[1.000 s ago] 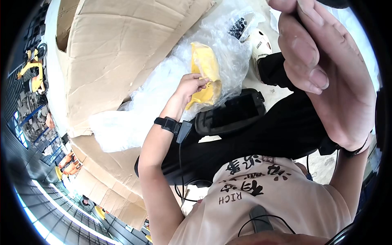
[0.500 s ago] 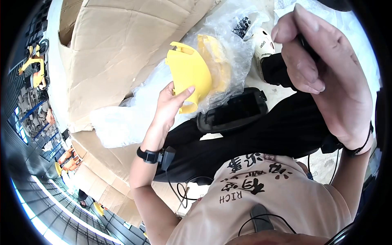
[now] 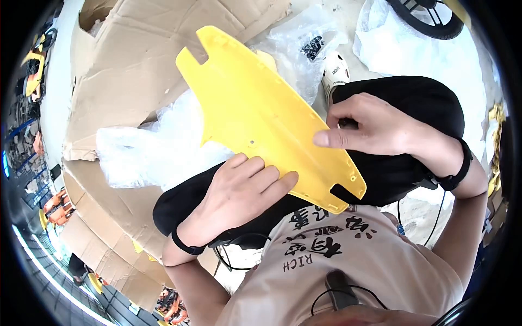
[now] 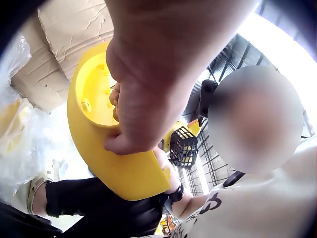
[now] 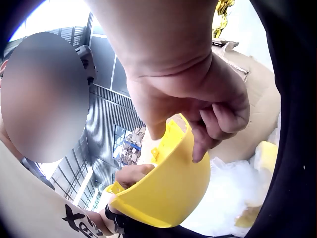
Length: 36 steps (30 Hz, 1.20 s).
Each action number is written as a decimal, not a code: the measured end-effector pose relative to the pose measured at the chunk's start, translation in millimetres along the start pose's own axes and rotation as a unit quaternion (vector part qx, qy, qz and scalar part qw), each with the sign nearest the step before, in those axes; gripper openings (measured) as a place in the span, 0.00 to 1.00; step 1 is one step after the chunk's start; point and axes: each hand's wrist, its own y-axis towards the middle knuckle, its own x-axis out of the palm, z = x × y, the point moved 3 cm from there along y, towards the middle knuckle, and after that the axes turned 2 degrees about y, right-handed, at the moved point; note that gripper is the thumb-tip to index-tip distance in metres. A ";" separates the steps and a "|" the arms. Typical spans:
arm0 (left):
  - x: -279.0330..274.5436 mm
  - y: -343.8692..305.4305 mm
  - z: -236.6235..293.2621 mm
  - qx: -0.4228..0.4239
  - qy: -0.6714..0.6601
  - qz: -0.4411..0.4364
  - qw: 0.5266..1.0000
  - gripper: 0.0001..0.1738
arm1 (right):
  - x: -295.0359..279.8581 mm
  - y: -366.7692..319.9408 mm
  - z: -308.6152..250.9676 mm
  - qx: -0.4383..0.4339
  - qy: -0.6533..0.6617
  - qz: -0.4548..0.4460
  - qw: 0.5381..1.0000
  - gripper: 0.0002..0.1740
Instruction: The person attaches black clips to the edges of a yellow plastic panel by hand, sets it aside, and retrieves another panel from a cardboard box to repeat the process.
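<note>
A large curved yellow panel (image 3: 266, 119) is held over the lap, its hollow inner side facing up, with a notch at each end. My left hand (image 3: 239, 190) grips the near edge, fingers over the inner side; in the left wrist view the thumb of the left hand (image 4: 148, 109) presses the outer face of the yellow panel (image 4: 114, 163). On the opposite edge, my right hand (image 3: 375, 127) pinches with the thumb on the inside. The right wrist view shows the right hand (image 5: 198, 109) with fingers bent at the rim of the yellow panel (image 5: 173, 183).
Creased cardboard (image 3: 130, 70) lies at the left and far side. Clear plastic wrap (image 3: 157, 152) spreads beside it, and a bag with black bits (image 3: 312, 48) lies near a white shoe (image 3: 335, 70). A black wheel (image 3: 429, 22) stands at the far right by white sheeting.
My left hand has lifted the yellow panel out of the plastic wrap and brought it over the lap, where it is turned. The right hand has come down from near the camera onto its edge.
</note>
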 end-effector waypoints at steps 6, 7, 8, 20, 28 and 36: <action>-22.6 -19.5 -11.5 0.001 -0.054 0.296 0.954 0.29 | 5.1 2.3 -12.7 -0.034 -0.025 -0.015 0.999 0.17; -22.8 -30.8 -18.7 -0.029 -0.074 0.403 0.912 0.32 | 3.5 2.3 -13.4 -0.029 0.005 0.001 1.000 0.15; -12.8 -42.9 -26.6 -0.107 -0.109 0.466 0.871 0.35 | 6.1 2.7 -11.2 -0.032 -0.004 -0.004 0.999 0.15; 11.0 -30.9 -39.1 -0.241 -0.728 0.255 0.588 0.67 | 18.4 10.6 -26.3 -0.114 0.144 0.035 0.982 0.22; 29.2 -37.4 -54.7 -0.216 -0.535 0.318 0.752 0.65 | -12.7 19.6 -54.5 -0.051 0.572 -0.027 0.818 0.24; 43.0 -37.5 -57.7 -0.244 -0.597 0.295 0.705 0.60 | -1.2 33.9 -41.2 -0.083 0.576 -0.057 0.811 0.17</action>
